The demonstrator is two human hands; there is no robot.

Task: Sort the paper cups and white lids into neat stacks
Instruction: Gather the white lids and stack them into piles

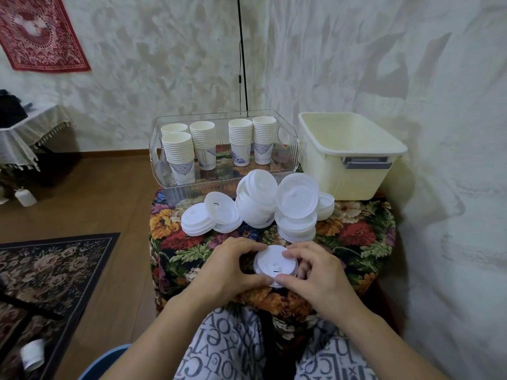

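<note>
White lid (275, 263) low on floral counter (356, 231), pinched by left hand (227, 266) from 9 o'clock, right hand (315, 270) from 3 o'clock. Loose lid piles (258, 204) at 12 o'clock. Beyond, cup stacks (203, 144) upright in clear tray (290, 157); cream bin (354, 160) at 2 o'clock.

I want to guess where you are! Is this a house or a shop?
Most likely a room in a home: a patterned rug on a wood floor, a red cloth hanging on the wall, and a small table under a flowery tablecloth.
</note>
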